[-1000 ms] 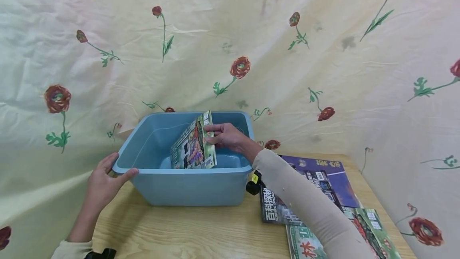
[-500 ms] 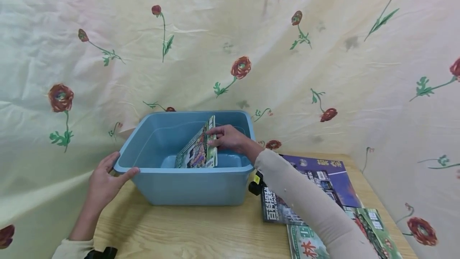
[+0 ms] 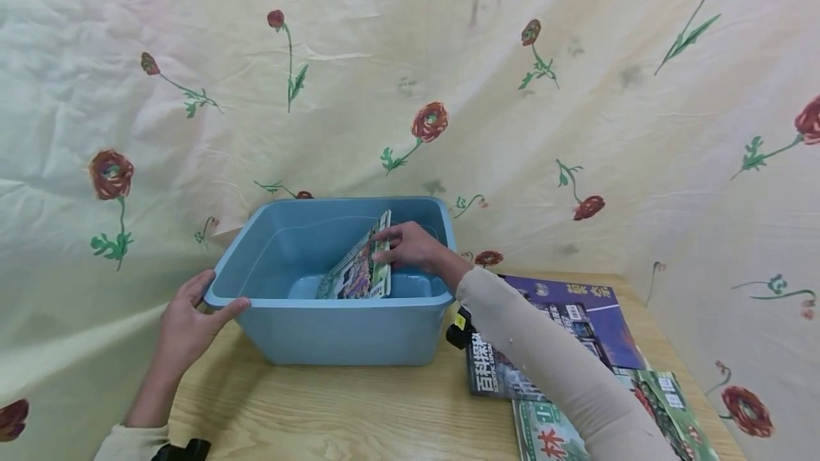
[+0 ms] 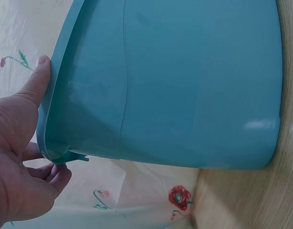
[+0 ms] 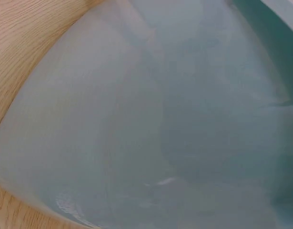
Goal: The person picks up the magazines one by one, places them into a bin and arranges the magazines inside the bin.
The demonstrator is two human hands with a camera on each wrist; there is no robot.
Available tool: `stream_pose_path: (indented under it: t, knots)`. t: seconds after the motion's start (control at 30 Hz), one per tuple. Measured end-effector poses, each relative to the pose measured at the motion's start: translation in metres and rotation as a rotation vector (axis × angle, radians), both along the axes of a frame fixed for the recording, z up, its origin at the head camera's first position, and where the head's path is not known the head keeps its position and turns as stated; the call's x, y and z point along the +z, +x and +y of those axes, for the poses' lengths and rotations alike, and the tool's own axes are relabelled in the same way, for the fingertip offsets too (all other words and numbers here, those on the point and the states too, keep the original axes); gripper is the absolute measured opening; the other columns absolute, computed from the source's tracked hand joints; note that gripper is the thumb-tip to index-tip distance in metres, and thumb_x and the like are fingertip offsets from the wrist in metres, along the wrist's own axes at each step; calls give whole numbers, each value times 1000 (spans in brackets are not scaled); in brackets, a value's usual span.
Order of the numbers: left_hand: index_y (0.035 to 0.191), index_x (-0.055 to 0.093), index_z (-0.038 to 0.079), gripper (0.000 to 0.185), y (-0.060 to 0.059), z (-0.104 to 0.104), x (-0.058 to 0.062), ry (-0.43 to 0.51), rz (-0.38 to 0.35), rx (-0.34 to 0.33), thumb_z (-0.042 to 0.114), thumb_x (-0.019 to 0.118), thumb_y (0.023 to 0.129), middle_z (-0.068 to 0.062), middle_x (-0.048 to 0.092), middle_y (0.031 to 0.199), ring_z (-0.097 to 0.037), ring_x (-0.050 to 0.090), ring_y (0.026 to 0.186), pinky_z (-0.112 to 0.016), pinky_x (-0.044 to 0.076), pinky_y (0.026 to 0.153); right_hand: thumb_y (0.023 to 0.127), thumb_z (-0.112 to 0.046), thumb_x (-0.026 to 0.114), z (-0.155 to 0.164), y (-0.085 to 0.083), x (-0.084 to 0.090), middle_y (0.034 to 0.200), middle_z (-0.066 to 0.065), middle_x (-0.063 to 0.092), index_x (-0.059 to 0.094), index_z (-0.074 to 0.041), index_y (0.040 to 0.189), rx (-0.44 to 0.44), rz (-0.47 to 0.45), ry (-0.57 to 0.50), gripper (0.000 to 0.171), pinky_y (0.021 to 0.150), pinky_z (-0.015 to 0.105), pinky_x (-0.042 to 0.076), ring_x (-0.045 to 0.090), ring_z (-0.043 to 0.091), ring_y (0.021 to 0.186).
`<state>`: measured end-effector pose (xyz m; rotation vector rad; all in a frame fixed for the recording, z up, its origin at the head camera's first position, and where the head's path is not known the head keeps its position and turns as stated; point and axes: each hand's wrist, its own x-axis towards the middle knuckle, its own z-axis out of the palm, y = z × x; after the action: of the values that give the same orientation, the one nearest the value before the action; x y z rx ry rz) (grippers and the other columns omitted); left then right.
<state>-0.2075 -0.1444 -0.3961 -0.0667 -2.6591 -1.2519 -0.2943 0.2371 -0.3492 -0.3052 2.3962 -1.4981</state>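
A blue plastic tub [image 3: 349,333] stands on the wooden table, and its outer wall [image 5: 136,119] fills most of the right wrist view. My left hand [image 3: 188,320] grips the tub's left front corner, thumb over the front rim. The left wrist view shows that hand [image 4: 22,143] with fingers curled beneath the rim. Inside the tub, my right hand [image 3: 413,246] pinches the right edge of a green magazine [image 3: 355,272] with a colourful cover. The magazine leans, its lower part hidden behind the front wall. My right hand is out of sight in the right wrist view.
Right of the tub lie several overlapping magazines: a purple one [image 3: 615,326], a dark one [image 3: 483,368] and green ones [image 3: 544,432] nearer the front. My right sleeve [image 3: 544,354] crosses over them. A flowered cloth [image 3: 359,55] hangs behind and beside the table.
The magazine in my right hand has sunk lower into the tub and shifted slightly right, its top edge dropping. My left hand keeps its hold on the rim.
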Motion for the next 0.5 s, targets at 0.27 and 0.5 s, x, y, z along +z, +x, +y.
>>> stream_pose_path:
  t: [0.27, 0.5]
  knots:
    - [156, 28, -11, 100, 0, -1, 0, 5, 8, -5, 38, 82, 88, -35, 25, 160, -59, 37, 139, -69, 39, 106, 91, -22, 80, -1, 2, -2, 117, 12, 75, 66, -8, 136, -73, 139, 213, 49, 95, 43, 56, 73, 23, 100]
    - [156, 27, -11, 99, -1, -1, 1, 3, 7, -10, 39, 81, 89, -35, 25, 160, -59, 36, 139, -68, 39, 106, 94, -28, 76, -2, 2, 1, 112, 12, 75, 66, -5, 135, -112, 189, 267, 48, 87, 40, 58, 72, 21, 94]
